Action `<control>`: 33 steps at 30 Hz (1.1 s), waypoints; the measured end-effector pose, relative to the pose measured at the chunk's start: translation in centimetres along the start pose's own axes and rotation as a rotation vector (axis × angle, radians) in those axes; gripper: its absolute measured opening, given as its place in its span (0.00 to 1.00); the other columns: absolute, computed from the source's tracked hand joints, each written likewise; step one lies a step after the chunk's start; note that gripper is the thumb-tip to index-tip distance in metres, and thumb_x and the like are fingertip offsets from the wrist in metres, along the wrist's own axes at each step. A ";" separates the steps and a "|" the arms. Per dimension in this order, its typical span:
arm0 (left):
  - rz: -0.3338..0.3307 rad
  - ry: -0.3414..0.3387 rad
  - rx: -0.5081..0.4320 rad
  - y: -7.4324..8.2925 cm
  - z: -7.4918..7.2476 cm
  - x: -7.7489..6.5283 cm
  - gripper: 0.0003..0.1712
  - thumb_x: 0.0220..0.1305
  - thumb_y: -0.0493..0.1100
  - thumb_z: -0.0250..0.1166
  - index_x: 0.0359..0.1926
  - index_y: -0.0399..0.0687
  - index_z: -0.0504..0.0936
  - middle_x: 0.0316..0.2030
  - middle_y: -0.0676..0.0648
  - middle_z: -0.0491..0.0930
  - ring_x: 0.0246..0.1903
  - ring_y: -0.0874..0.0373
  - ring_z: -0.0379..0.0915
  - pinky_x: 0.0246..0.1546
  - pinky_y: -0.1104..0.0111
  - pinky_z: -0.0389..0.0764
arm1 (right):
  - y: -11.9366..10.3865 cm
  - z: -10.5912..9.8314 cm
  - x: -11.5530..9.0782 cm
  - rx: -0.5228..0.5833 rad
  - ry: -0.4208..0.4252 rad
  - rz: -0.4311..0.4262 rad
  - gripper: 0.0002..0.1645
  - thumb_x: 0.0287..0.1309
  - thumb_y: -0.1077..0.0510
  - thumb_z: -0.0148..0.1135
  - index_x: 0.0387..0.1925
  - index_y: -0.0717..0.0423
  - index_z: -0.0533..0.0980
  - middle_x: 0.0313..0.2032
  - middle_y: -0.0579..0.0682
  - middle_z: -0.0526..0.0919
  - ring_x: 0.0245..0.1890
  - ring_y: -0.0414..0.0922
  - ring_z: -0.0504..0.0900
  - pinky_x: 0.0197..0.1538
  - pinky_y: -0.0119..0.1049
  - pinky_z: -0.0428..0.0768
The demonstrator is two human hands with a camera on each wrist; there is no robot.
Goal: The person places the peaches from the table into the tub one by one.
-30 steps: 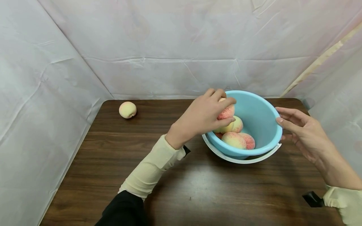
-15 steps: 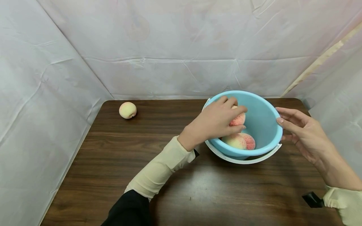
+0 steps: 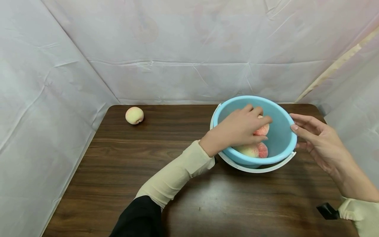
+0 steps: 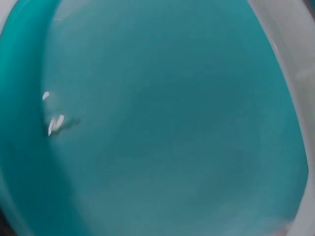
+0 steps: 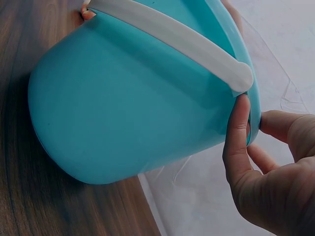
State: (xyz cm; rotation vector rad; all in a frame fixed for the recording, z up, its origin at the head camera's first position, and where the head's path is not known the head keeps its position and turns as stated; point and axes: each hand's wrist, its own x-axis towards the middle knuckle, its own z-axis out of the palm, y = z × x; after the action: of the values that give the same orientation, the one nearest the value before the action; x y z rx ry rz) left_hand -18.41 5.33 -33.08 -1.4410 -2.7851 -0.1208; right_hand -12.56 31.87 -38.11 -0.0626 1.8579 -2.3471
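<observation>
Fingers of your left hand (image 3: 237,131) curled round a fuzzy, pink-blushed peach (image 3: 262,129), held inside the smooth blue plastic bucket (image 3: 282,144) above another peach (image 3: 253,150). Your right hand (image 3: 318,141) was open, straight fingertips (image 5: 239,123) touching the bucket's rim beside its white handle (image 5: 177,39). One pale peach (image 3: 134,115) lay well apart on the wood-grain table (image 3: 118,171).

Peaches in bucket (image 3: 257,149): partly hidden behind left hand (image 3: 237,130)
Left wrist view: blurred — only bucket wall (image 4: 162,123)
</observation>
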 end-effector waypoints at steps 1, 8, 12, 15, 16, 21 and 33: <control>0.000 -0.017 0.005 0.1 0.0 0.2 0.29 0.73 0.66 0.60 0.68 0.64 0.74 0.55 0.55 0.76 0.53 0.59 0.70 0.45 0.70 0.78 | 0.0 0.0 0.0 0.003 -0.001 0.000 0.27 0.73 0.74 0.52 0.68 0.56 0.74 0.52 0.47 0.87 0.42 0.42 0.90 0.33 0.39 0.89; 0.015 -0.120 0.044 1.0 0.2 1.2 0.25 0.75 0.63 0.58 0.68 0.67 0.73 0.58 0.57 0.76 0.55 0.59 0.70 0.47 0.70 0.78 | 0.0 -0.1 -0.1 0.009 -0.034 -0.014 0.27 0.74 0.73 0.51 0.70 0.58 0.72 0.53 0.47 0.86 0.43 0.42 0.90 0.35 0.38 0.89; 0.031 -0.164 0.065 1.2 0.5 1.4 0.26 0.75 0.63 0.58 0.69 0.67 0.72 0.59 0.57 0.76 0.55 0.59 0.70 0.48 0.69 0.78 | 0.0 -0.1 -0.1 0.016 -0.042 -0.022 0.28 0.74 0.73 0.51 0.71 0.60 0.71 0.52 0.48 0.86 0.43 0.42 0.90 0.35 0.38 0.89; 0.036 -0.183 0.065 1.2 0.6 1.5 0.26 0.75 0.64 0.59 0.69 0.68 0.72 0.61 0.57 0.75 0.57 0.58 0.69 0.50 0.67 0.78 | 0.1 -0.1 -0.1 0.026 -0.047 -0.026 0.28 0.74 0.74 0.51 0.71 0.60 0.70 0.53 0.48 0.86 0.43 0.42 0.90 0.35 0.38 0.89; 0.038 -0.188 0.063 1.2 0.6 1.5 0.26 0.75 0.64 0.59 0.69 0.68 0.71 0.61 0.57 0.75 0.58 0.58 0.69 0.50 0.67 0.78 | 0.1 -0.1 -0.1 0.028 -0.049 -0.027 0.28 0.74 0.74 0.51 0.71 0.60 0.70 0.53 0.48 0.86 0.43 0.42 0.90 0.35 0.38 0.89; 0.043 -0.216 0.040 1.2 0.8 1.4 0.27 0.76 0.62 0.58 0.72 0.69 0.69 0.65 0.56 0.72 0.60 0.58 0.67 0.53 0.66 0.77 | 0.1 -0.2 -0.1 0.027 -0.052 -0.023 0.28 0.74 0.74 0.50 0.72 0.60 0.70 0.53 0.48 0.86 0.44 0.42 0.90 0.36 0.39 0.89; 0.042 -0.218 -0.022 1.1 0.9 1.3 0.24 0.81 0.54 0.54 0.73 0.65 0.68 0.64 0.53 0.70 0.58 0.58 0.69 0.60 0.70 0.73 | 0.2 -0.3 -0.1 0.039 -0.063 -0.030 0.28 0.74 0.74 0.49 0.71 0.59 0.71 0.53 0.48 0.86 0.44 0.42 0.90 0.35 0.38 0.89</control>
State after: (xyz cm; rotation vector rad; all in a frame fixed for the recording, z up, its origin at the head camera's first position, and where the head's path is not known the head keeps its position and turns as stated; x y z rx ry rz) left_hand -18.24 7.06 -33.82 -1.6089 -2.9271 0.0071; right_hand -12.47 32.13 -38.38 -0.1588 1.7940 -2.3715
